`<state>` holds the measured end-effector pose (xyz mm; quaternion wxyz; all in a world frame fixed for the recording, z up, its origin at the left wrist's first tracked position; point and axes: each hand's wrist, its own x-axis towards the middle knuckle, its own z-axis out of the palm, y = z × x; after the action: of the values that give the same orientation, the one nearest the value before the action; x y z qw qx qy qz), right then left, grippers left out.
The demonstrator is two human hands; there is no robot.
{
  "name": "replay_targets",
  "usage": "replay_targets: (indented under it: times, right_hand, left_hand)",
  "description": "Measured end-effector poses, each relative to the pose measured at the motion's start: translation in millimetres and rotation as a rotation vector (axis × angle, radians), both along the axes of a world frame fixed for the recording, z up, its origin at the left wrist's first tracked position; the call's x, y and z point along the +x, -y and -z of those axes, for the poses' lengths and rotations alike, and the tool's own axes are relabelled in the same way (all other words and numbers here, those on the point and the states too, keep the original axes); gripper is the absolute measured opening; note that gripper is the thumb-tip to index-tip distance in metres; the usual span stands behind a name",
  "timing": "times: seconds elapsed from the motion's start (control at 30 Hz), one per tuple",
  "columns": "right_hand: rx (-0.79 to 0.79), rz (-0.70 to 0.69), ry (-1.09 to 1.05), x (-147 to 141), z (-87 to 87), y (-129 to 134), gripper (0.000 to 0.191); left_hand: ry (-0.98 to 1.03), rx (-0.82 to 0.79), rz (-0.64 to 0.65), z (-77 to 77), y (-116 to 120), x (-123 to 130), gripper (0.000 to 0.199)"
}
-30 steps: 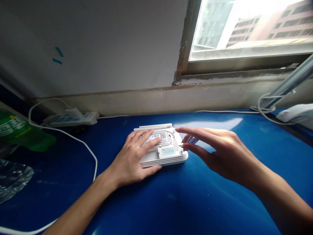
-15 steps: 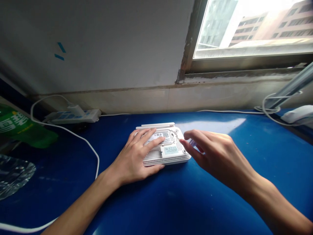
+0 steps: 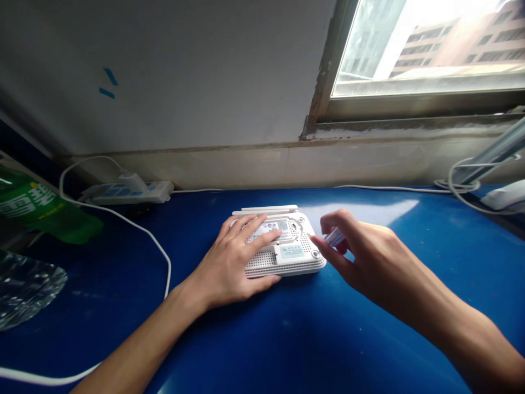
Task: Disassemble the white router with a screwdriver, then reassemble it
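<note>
Pressing down on a white router (image 3: pixel 283 257), the left hand (image 3: pixel 227 262) lying open and flat, fingers (image 3: pixel 262 227) spread across a printed label on its top face, gripping nothing. Sitting at lower centre of the frame on a blue table (image 3: pixel 287 339), the router showing vent holes, a small green-tinted label (image 3: pixel 292 251) and a flat white bar along its far edge, possibly folded antennas.

Hovering just beside the router's right edge, the right hand (image 3: pixel 369 257) curling half closed, thumb and fingers pinching a small pale piece (image 3: pixel 334 237), too small and blurred to identify. Fingertip (image 3: pixel 314 241) close to the router, contact impossible to tell.

Trailing across the left side of the table, a white cable (image 3: pixel 166 268). Lying at far left, crumpled clear plastic (image 3: pixel 28 290), and just beyond it a green bottle (image 3: pixel 36 205) on its side. Sitting against the wall at upper left of the table, a white power strip (image 3: pixel 131 192) with a plug in it. Coiling at right, more white cable (image 3: pixel 463 186) beside a metal rod (image 3: pixel 488 167) and a white object (image 3: pixel 508 196).

Rising behind, a pale wall (image 3: pixel 184 82) marked with two blue strips (image 3: pixel 107 85). Opening at upper right, a window (image 3: pixel 426 49) onto tall buildings (image 3: pixel 451 44).
</note>
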<state>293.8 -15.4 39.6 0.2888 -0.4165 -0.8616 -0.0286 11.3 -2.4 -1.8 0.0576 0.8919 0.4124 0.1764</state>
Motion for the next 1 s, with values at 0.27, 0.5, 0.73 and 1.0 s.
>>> replay_targets:
  times: [0.27,0.5,0.73,1.0]
  right_hand:
    - [0.077,-0.062,-0.026,5,0.4,-1,0.027]
    - [0.257,0.043,-0.178,-4,9.3,0,0.037]
    - [0.132,-0.031,-0.224,2,5.1,-4,0.033]
    - [-0.071,-0.214,-0.212,7,0.3,-3,0.032]
  left_hand:
    - [-0.007,0.008,0.003,0.0,-2,0,0.076]
    - [-0.010,0.010,0.011,-1.4,-2,0,0.076]
    - [-0.013,0.011,0.010,-0.4,-2,0,0.075]
    - [-0.008,0.011,0.013,1.4,-2,-1,0.075]
